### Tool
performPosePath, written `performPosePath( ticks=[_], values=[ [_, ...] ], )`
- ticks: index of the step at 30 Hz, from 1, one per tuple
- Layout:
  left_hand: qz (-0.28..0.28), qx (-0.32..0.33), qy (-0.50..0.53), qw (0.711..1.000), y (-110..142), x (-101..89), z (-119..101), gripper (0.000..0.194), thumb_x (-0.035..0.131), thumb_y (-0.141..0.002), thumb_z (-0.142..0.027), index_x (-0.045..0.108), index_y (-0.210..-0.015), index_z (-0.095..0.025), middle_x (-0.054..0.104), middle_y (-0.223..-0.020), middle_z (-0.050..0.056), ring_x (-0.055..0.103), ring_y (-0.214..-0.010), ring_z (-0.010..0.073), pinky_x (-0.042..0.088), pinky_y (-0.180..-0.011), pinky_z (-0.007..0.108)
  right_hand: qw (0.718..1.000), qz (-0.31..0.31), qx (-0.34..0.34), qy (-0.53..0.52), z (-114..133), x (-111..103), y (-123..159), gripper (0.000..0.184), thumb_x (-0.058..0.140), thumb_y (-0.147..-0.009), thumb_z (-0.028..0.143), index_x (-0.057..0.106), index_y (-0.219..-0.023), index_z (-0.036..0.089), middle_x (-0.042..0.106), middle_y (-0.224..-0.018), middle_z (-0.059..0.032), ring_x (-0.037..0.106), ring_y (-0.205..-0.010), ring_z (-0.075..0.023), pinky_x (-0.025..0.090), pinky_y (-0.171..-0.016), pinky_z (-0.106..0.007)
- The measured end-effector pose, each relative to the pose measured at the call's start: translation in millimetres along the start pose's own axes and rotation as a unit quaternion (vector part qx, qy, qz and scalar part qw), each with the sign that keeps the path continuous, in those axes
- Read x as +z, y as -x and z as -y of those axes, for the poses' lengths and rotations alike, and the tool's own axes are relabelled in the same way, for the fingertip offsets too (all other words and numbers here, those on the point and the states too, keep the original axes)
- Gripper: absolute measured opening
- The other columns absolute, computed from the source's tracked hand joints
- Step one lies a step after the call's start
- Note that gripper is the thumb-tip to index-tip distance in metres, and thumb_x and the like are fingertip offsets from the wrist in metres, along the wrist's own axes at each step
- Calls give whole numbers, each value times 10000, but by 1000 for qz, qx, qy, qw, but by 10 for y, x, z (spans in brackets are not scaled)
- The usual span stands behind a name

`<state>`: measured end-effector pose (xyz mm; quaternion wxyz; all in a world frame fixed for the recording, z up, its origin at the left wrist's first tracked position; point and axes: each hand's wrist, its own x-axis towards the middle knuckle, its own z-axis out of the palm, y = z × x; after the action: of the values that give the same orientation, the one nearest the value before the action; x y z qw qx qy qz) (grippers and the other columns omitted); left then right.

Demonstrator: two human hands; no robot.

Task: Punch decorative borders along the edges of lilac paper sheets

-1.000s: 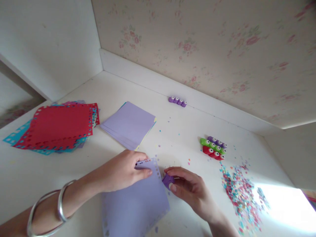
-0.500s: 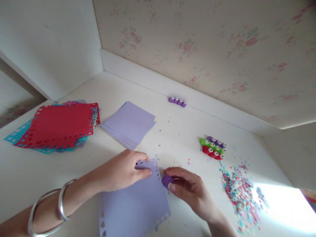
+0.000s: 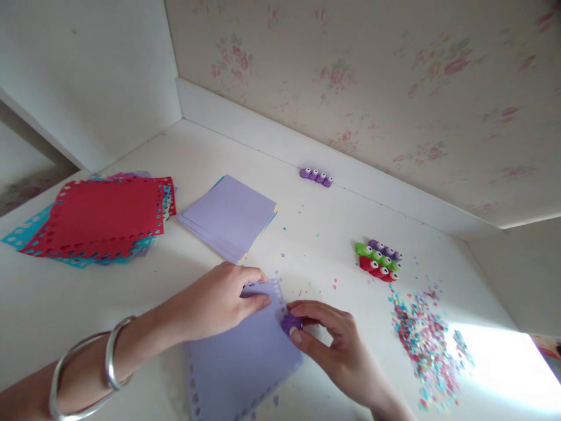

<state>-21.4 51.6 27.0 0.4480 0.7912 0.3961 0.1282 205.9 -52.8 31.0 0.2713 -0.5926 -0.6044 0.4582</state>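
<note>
My left hand [image 3: 228, 301], with silver bangles on the wrist, pinches the far corner area of a lilac paper sheet [image 3: 245, 362] between thumb and fingers. Small shapes are punched out along the sheet's edges. At the sheet's right edge, my right hand [image 3: 333, 339] grips a purple craft punch [image 3: 291, 323] between thumb and fingers. The punch sits on the edge, with my thumb by its white button. Whether the button is pressed down I cannot tell.
Punched red and blue sheets [image 3: 109, 213] are piled at the left. Plain lilac squares [image 3: 230, 216] are stacked behind my left hand. Purple punches [image 3: 316, 176] line the wall; green, red and purple punches [image 3: 379, 261] stand right. Confetti [image 3: 425, 339] is heaped nearby.
My right hand has brought the purple punch slightly left onto the sheet's edge. The sheet's near end has shifted a little right. My left hand keeps its hold.
</note>
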Motion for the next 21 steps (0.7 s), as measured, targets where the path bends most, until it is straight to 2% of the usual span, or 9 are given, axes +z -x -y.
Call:
performPosePath(
  ticks=[2, 4, 5, 7, 8, 10, 12, 14, 21],
  values=[
    [5, 17, -32, 999, -2, 55, 14, 170, 603, -907, -350, 706, -995, -248, 761, -901, 15, 706, -843, 196, 496, -745, 265, 998, -25, 12, 57, 19, 39, 41, 203, 657, -882, 347, 697, -1075, 297, 690, -1111, -50, 645, -1003, -220, 525, -480, -190],
    [1, 38, -73, 997, -2, 109, 24, 180, 590, -920, -335, 695, -1042, -254, 763, -950, 25, 709, -889, 218, 497, -786, 298, 996, -27, 13, 86, 32, 57, 73, 211, 646, -885, 366, 690, -1082, 303, 666, -1154, -61, 628, -1017, -228, 441, -372, -169],
    [-4, 48, -91, 995, -1, 132, 28, 182, 587, -923, -327, 689, -1056, -258, 764, -961, 26, 712, -893, 225, 499, -787, 309, 995, -28, 10, 94, 36, 54, 81, 232, 648, -882, 376, 680, -1099, 301, 645, -1189, -69, 626, -992, -223, 440, -374, -176],
    [-13, 64, -114, 991, 2, 166, 33, 181, 578, -929, -309, 677, -1074, -265, 765, -976, 20, 717, -892, 229, 505, -779, 318, 994, -37, 1, 106, 39, 28, 79, 275, 642, -887, 387, 646, -1144, 290, 603, -1229, -82, 621, -883, -192, 502, -470, -220],
    [-18, 70, -119, 990, 4, 177, 35, 183, 576, -930, -302, 671, -1083, -267, 765, -989, 18, 718, -898, 229, 507, -780, 320, 993, -41, -2, 113, 38, 7, 68, 275, 628, -896, 390, 632, -1148, 279, 597, -1212, -85, 609, -818, -172, 521, -532, -247],
    [-26, 79, -124, 989, 10, 190, 39, 190, 576, -931, -295, 660, -1099, -269, 762, -1022, 16, 719, -910, 227, 511, -788, 321, 991, -33, 9, 126, 37, -35, 35, 205, 592, -921, 388, 632, -1072, 254, 627, -1054, -63, 571, -714, -145, 506, -597, -274],
    [-31, 81, -127, 988, 17, 197, 43, 183, 573, -933, -293, 656, -1095, -272, 761, -1028, 12, 720, -902, 223, 512, -778, 320, 990, -3, 39, 134, 40, -68, 2, 160, 574, -931, 387, 636, -934, 239, 623, -842, -18, 547, -659, -137, 456, -573, -265],
    [-34, 81, -130, 988, 22, 202, 44, 172, 573, -933, -293, 654, -1084, -276, 761, -1014, 5, 722, -885, 219, 509, -761, 319, 989, 23, 66, 131, 48, -85, -19, 183, 583, -923, 391, 628, -845, 232, 595, -723, 11, 541, -638, -131, 421, -557, -251],
    [-31, 86, -127, 988, 36, 208, 30, 149, 600, -920, -272, 622, -1067, -279, 723, -997, -42, 701, -891, 199, 471, -727, 316, 981, 62, 81, 165, 57, -81, -32, 320, 570, -919, 452, 587, -714, 207, 546, -631, 30, 481, -584, -108, 342, -511, -235]
  ],
)
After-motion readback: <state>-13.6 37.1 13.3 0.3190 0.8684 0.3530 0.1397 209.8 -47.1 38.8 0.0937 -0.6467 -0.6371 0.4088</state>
